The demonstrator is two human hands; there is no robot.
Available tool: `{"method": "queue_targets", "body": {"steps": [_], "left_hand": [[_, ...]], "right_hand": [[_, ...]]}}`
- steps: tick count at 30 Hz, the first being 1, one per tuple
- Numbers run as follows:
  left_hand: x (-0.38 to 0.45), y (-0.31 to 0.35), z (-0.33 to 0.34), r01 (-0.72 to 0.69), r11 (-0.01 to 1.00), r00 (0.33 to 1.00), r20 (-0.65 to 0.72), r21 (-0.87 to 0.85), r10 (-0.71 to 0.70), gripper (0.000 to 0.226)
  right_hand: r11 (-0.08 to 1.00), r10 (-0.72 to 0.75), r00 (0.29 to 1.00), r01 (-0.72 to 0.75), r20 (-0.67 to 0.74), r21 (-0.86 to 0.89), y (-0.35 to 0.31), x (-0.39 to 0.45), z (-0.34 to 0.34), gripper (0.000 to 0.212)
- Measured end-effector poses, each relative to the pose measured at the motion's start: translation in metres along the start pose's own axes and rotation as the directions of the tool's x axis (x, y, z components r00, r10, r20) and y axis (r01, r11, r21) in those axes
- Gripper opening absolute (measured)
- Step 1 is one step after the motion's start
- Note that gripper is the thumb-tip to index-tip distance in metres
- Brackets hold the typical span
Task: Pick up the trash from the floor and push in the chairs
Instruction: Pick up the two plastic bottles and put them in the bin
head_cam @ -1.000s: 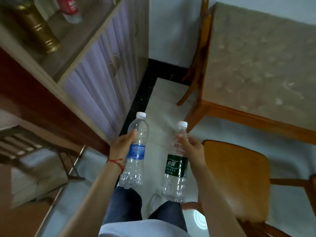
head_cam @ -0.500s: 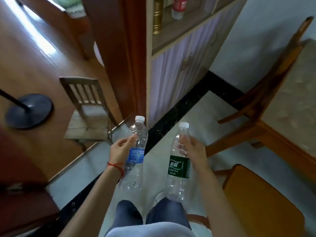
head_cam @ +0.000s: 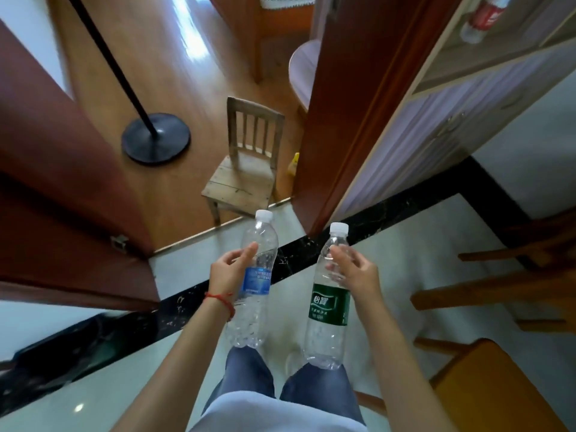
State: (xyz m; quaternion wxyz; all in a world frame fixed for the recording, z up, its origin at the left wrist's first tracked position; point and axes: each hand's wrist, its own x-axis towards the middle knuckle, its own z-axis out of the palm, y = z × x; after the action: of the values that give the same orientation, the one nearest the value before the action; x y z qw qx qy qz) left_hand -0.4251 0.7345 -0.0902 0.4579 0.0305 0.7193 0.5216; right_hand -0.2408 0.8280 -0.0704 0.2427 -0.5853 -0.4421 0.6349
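My left hand point(head_cam: 230, 271) grips an empty clear bottle with a blue label point(head_cam: 254, 307) around its upper half. My right hand point(head_cam: 352, 271) holds a second empty clear bottle with a green label point(head_cam: 328, 319) near its shoulder. Both bottles hang upright, white caps up, over my legs and the pale tiled floor. A wooden chair with an orange seat point(head_cam: 495, 388) stands close at my lower right. Another wooden chair point(head_cam: 511, 285) shows only its legs and rails at the right edge.
An open reddish door point(head_cam: 56, 194) stands at left, and the door frame point(head_cam: 339, 126) at centre. Beyond the doorway, on a wooden floor, are a small wooden chair point(head_cam: 246, 169) and a black lamp base point(head_cam: 156, 138). A lilac cabinet point(head_cam: 442, 120) lines the right wall.
The view has swung left, away from the table and toward the doorway. The small chair and lamp base now sit ahead. Both hands keep their hold on the bottles.
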Motion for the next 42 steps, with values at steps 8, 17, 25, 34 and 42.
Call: {"method": "queue_targets", "body": {"steps": [8, 17, 25, 34, 42], "left_hand": [[-0.043, -0.034, -0.048, -0.061, 0.991, 0.978, -0.204, -0.117, 0.036, 0.016], [-0.111, -0.113, -0.107, -0.074, 0.976, 0.872, -0.489, -0.203, -0.035, 0.021], [-0.169, -0.157, -0.180, -0.095, 0.938, 0.760, -0.633, -0.334, -0.148, 0.029], [-0.218, -0.201, -0.295, -0.090, 0.906, 0.742, -0.635, -0.413, -0.215, 0.019], [-0.235, -0.232, -0.424, -0.067, 0.919, 0.712, -0.664, -0.388, -0.229, 0.025]], "right_hand": [[0.996, -0.001, 0.972, 0.023, 0.233, -0.091, 0.017, -0.016, 0.023, 0.034], [0.964, 0.118, 0.886, 0.005, 0.449, -0.265, 0.064, -0.056, 0.063, 0.044], [0.912, 0.172, 0.784, 0.103, 0.597, -0.398, 0.091, -0.120, 0.132, 0.044], [0.882, 0.179, 0.748, 0.165, 0.639, -0.441, 0.137, -0.209, 0.217, 0.036], [0.874, 0.215, 0.745, 0.142, 0.632, -0.464, 0.190, -0.283, 0.315, 0.047]]}}
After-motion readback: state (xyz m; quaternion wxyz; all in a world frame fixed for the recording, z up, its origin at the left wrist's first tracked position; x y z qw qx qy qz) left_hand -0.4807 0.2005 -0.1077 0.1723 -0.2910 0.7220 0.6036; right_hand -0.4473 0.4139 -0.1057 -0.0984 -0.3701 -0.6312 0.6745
